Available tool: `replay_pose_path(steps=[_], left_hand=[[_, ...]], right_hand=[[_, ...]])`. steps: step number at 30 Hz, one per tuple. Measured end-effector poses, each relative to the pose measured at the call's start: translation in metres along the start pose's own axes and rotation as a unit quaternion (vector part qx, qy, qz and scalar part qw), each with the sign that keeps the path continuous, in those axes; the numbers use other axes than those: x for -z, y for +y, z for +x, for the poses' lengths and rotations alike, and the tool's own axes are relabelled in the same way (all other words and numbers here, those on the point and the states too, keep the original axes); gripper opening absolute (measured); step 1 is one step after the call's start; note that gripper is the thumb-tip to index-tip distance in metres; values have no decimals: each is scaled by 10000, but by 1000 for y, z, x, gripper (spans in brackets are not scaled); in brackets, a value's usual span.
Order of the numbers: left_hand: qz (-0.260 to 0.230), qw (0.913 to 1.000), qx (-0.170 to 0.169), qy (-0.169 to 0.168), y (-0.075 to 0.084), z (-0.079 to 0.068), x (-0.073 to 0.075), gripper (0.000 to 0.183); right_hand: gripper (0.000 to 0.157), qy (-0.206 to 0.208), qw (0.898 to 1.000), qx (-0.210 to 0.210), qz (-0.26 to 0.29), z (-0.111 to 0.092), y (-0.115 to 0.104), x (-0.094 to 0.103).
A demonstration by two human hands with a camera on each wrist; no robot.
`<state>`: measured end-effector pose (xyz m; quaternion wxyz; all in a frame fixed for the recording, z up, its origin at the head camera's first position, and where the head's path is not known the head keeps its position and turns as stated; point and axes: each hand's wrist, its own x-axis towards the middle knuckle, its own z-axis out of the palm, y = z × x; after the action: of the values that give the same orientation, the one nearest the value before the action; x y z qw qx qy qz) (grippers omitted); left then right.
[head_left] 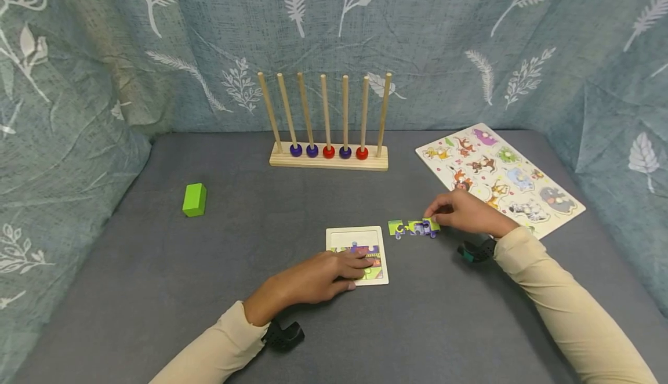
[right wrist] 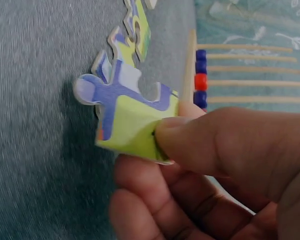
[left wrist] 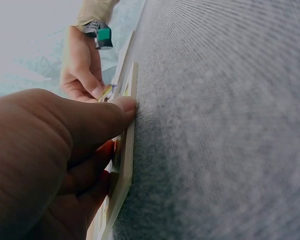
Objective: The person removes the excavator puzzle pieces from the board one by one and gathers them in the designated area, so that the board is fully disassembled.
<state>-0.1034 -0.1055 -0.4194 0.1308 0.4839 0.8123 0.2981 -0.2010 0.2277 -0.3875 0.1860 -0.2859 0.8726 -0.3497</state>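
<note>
My right hand point(head_left: 467, 213) pinches a yellow-green and purple jigsaw piece point(right wrist: 132, 117) by its corner between thumb and fingers. Behind that piece, other loose jigsaw pieces point(head_left: 396, 228) lie in a short row on the table. My left hand point(head_left: 326, 274) rests on a partly filled jigsaw puzzle in a pale square frame point(head_left: 355, 231). Its fingers reach across the purple and green pieces in the lower part. In the left wrist view the thumb point(left wrist: 99, 117) lies at the frame's edge. Bare board shows along the frame's upper part.
A wooden rack point(head_left: 329, 162) with upright pegs and blue and red beads stands at the back. A board of animal pieces point(head_left: 482, 163) lies right, partly behind the right hand. A green block point(head_left: 195, 200) stands left on the grey table point(head_left: 235, 239). Patterned cloth point(head_left: 323, 42) hangs behind.
</note>
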Motion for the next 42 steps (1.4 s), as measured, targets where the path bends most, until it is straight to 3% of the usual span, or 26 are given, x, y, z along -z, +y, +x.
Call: replay_pose_path(steps=[14,30,42], left_hand=[[-51,9999,72,-76,2,1,1,38],[29,9999,100,-43,2,2,1,34],[803,9967,88,-45,8,2,1,32]], right_hand=[[14,-198,9998,-46,10,-6,7,5],[11,34,9992,87,-385,-5,7,11],[13,339,9978,296,-489,4,-6,6]])
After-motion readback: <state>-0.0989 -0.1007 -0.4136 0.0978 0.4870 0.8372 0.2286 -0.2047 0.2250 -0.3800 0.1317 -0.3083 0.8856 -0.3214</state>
